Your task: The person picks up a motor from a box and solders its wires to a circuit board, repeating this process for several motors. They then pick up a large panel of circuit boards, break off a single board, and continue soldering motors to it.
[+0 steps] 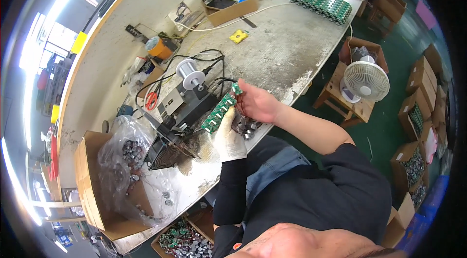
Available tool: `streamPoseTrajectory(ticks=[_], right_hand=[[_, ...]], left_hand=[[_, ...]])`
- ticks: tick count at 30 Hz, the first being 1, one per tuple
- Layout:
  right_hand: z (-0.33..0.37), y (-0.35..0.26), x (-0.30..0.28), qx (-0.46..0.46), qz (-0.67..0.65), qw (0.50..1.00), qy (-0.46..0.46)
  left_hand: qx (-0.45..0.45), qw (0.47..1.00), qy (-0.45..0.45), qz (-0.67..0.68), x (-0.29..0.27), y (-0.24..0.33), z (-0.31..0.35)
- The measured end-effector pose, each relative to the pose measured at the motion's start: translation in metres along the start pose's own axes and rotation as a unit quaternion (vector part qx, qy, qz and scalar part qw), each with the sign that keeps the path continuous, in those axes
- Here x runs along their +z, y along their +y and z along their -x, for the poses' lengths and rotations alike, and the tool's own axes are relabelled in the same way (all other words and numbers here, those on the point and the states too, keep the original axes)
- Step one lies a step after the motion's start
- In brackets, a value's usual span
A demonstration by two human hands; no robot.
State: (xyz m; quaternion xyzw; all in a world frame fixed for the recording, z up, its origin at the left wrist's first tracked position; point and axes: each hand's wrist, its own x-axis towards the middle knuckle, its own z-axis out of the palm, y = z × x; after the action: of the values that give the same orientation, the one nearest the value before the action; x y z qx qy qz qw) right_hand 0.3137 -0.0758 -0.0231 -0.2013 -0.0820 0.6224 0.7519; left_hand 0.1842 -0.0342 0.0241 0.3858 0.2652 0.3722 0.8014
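My left hand, in a white glove with a black sleeve above it, is closed on a green circuit board strip. The strip is tilted, with a row of small pale parts along it. At the strip's far end, my bare right hand curls with thumb and fingers about the board; some fingertips are hidden. Below the hands, small round metal parts lie at the table's edge. Just left of the strip stands a black soldering device with a solder wire spool on it.
A cardboard box with a plastic bag of small metal parts stands at left. Stacked green board panels lie at the far right. A yellow sponge and black cables lie beyond the device. A fan stands right of the table.
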Motion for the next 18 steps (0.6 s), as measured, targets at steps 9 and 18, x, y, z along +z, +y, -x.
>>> streamPoseTrajectory(ticks=[9, 18], right_hand=[[0.004, -0.005, 0.001, 0.008, 0.063, 0.997, 0.036], [0.015, 0.002, 0.034, -0.074, 0.113, 0.988, 0.077]], left_hand=[[-0.060, 0.997, -0.020, 0.037, -0.007, 0.007, 0.001], [0.034, 0.998, 0.004, -0.048, -0.005, 0.006, -0.004]])
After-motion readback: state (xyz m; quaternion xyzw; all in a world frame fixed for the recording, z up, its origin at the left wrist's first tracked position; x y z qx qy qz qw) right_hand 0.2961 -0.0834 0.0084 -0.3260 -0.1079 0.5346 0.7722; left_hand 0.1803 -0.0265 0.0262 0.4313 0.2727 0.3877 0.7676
